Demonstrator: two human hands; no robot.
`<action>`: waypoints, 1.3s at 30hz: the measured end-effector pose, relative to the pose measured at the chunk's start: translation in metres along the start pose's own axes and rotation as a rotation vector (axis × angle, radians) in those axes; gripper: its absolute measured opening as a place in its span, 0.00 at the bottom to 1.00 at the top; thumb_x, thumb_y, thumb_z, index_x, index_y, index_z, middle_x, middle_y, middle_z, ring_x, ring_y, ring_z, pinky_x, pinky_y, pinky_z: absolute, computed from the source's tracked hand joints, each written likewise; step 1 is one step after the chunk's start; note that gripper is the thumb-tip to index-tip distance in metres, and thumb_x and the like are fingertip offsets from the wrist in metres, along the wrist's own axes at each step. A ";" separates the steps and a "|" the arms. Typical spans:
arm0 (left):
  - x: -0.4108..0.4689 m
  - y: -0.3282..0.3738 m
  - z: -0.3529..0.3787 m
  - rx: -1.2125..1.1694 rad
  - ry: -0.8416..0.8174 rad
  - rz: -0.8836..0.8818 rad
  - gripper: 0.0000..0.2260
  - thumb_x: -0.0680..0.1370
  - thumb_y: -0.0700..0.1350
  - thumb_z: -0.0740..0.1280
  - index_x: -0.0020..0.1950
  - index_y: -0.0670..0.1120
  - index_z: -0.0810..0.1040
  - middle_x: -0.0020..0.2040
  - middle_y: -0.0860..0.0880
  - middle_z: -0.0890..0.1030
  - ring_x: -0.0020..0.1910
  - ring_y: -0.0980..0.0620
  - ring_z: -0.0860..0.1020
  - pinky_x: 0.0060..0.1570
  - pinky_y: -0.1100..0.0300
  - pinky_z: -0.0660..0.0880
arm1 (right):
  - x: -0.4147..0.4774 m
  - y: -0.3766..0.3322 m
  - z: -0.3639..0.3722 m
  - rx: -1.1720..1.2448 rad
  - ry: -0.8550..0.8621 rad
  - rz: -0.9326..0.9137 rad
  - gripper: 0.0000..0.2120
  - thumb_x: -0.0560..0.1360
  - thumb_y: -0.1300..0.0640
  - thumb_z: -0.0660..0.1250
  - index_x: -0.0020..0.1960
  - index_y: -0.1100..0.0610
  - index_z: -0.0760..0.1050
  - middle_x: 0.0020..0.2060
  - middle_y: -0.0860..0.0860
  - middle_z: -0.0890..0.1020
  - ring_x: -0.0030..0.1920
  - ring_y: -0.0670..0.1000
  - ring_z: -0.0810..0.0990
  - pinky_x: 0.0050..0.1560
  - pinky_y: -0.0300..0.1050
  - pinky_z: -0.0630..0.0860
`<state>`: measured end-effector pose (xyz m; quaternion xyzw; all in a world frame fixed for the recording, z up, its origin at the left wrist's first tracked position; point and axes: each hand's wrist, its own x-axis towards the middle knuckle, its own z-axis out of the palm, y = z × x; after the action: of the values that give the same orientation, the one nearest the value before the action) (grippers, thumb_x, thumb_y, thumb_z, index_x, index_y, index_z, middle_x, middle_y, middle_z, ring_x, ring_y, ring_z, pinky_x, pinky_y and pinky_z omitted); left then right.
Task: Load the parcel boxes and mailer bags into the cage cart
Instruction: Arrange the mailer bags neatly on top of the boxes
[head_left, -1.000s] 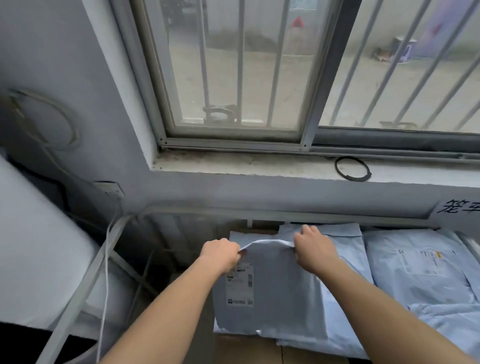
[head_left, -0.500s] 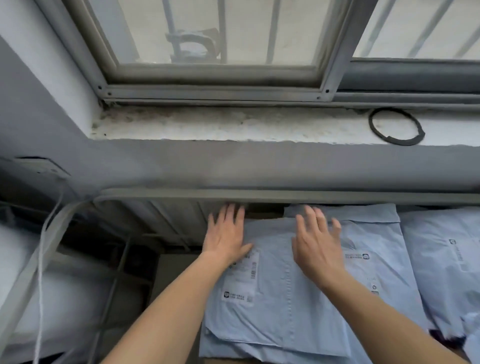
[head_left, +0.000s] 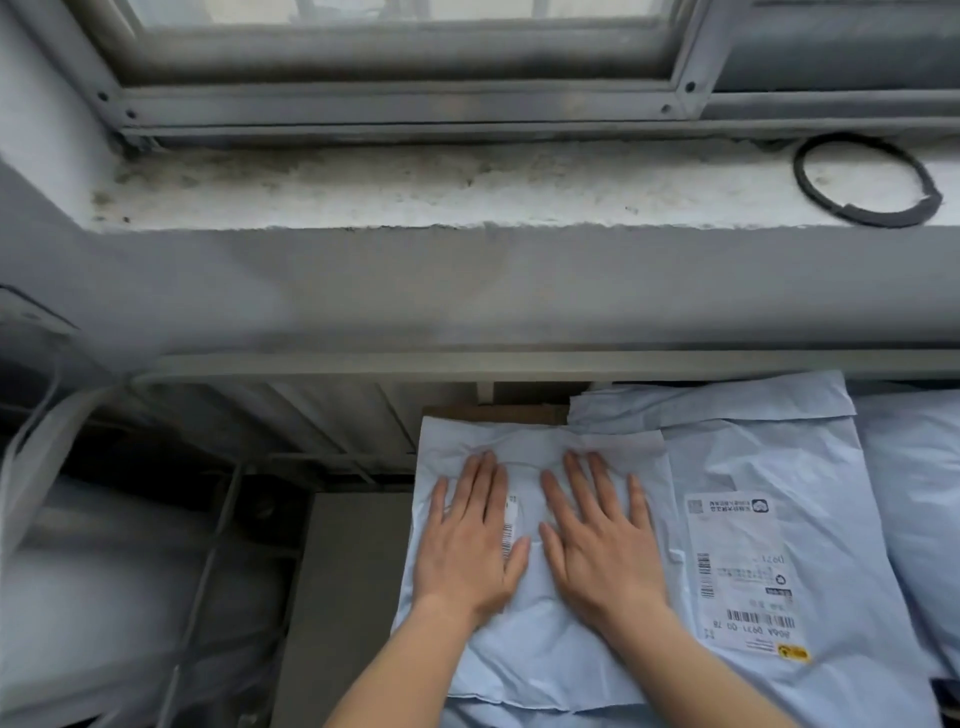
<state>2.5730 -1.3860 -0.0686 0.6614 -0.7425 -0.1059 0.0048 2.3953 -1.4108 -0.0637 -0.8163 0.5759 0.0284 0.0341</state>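
Note:
A pale blue mailer bag (head_left: 524, 660) lies flat on top of a stack inside the cage cart (head_left: 363, 364), whose grey top rail runs under the window sill. My left hand (head_left: 467, 545) and my right hand (head_left: 597, 540) both press flat on this bag with straight fingers, side by side. To the right lies a larger pale blue mailer bag (head_left: 779, 467) with a white shipping label (head_left: 737, 571) facing up. A third mailer bag (head_left: 914, 493) lies at the far right. A brown cardboard edge (head_left: 498, 413) shows behind the top bag.
The concrete window sill (head_left: 415, 192) overhangs the cart, with a black ring (head_left: 867, 179) on it at the right. Cart bars (head_left: 218, 519) and white straps (head_left: 31, 457) stand at the left, beside a white bulky bag (head_left: 78, 597). A grey surface (head_left: 343, 597) lies left of the stack.
A second ago both hands gripped the top bag's upper edge and held it up. They laid it down, and now both palms press flat on it lower down; the view has dropped closer.

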 end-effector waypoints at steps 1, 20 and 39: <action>0.000 -0.002 0.003 0.007 0.010 0.002 0.37 0.76 0.63 0.58 0.77 0.40 0.66 0.79 0.42 0.64 0.78 0.46 0.61 0.73 0.44 0.56 | 0.000 -0.001 0.003 -0.003 0.015 -0.005 0.29 0.79 0.41 0.53 0.77 0.51 0.67 0.78 0.54 0.64 0.79 0.57 0.60 0.75 0.65 0.53; -0.013 0.009 -0.056 -0.041 -0.075 -0.048 0.36 0.78 0.61 0.49 0.83 0.45 0.50 0.82 0.44 0.49 0.79 0.46 0.58 0.74 0.48 0.61 | -0.032 0.025 -0.066 0.013 -0.202 0.036 0.31 0.76 0.38 0.52 0.71 0.50 0.75 0.73 0.54 0.72 0.73 0.57 0.71 0.72 0.63 0.59; -0.133 0.051 -0.329 0.082 0.015 -0.052 0.15 0.79 0.55 0.59 0.60 0.47 0.72 0.62 0.48 0.76 0.59 0.45 0.76 0.52 0.51 0.74 | -0.161 0.029 -0.318 -0.081 -0.057 0.161 0.28 0.79 0.45 0.57 0.78 0.48 0.59 0.81 0.51 0.53 0.81 0.55 0.46 0.77 0.64 0.50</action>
<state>2.5885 -1.3001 0.2792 0.6809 -0.7287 -0.0707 -0.0194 2.3167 -1.2972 0.2660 -0.7670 0.6368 0.0775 0.0151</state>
